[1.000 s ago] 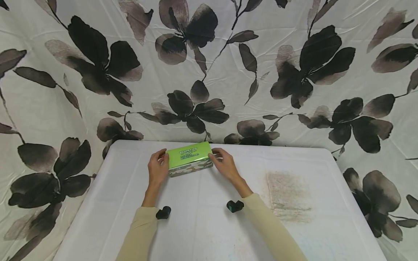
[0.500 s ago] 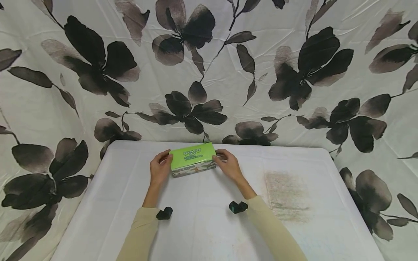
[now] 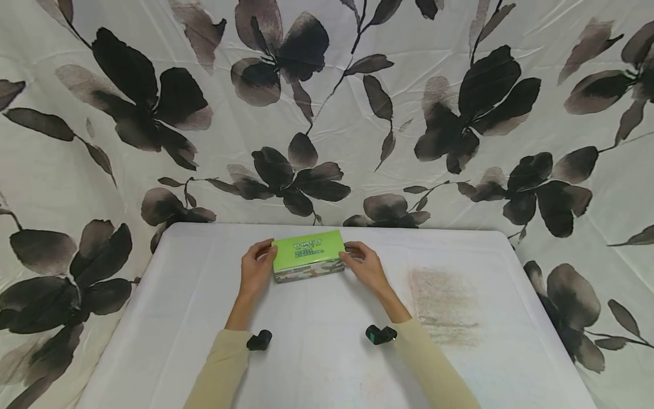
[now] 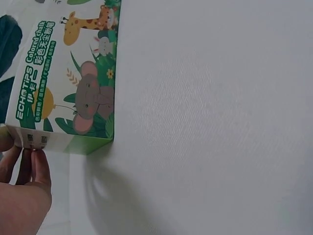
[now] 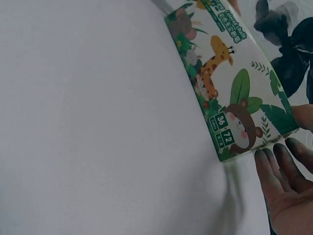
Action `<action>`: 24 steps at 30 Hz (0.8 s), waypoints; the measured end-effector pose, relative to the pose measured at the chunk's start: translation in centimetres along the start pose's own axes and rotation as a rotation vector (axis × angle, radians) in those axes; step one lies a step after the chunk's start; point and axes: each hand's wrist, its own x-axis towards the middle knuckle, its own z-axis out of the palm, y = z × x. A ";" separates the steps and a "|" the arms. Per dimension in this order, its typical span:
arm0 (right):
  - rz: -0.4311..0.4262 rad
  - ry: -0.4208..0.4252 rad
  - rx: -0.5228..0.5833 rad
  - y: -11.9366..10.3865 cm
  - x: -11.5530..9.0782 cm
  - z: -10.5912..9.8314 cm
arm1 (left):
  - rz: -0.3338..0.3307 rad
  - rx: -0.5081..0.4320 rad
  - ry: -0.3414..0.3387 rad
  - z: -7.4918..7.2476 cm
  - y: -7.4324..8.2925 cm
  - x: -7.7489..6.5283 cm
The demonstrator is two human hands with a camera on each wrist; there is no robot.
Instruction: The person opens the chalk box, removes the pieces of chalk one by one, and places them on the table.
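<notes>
A green-topped box of colored chalk (image 3: 309, 257) is held level near the back of the white table, slightly angled. At its left end my left hand (image 3: 255, 272) grips it, thumb near the top edge and fingertips against the end panel. My right hand (image 3: 369, 270) holds the opposite end the same way. In the left wrist view, the box front (image 4: 90, 73) carries an elephant, a giraffe and the words "Colored chalk". The right wrist view has its bear picture (image 5: 240, 128) and the numbers 36 and 72. Shadows fall on the cloth below; whether the bottom touches the table I cannot tell.
A white cloth covers the table (image 3: 317, 363). To the right lies a brownish chalky smudge (image 3: 443, 307) on it. Behind the far edge hangs a floral curtain (image 3: 204, 142). A small black camera sits on each wrist.
Both hands have carried the chalk box a little to the right and slightly nearer to me. Their hold looks the same. The head view has shifted a little too.
</notes>
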 end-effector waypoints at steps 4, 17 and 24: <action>-0.009 0.008 0.000 0.4 -0.7 -0.5 | 0.009 0.001 -0.011 0.5 -0.2 -0.3; 0.030 0.038 0.035 0.9 -3.2 -2.2 | 0.032 -0.002 -0.058 2.0 0.1 -1.7; 0.053 0.067 0.063 1.0 -4.3 -2.5 | 0.019 0.016 -0.085 2.3 0.1 -2.5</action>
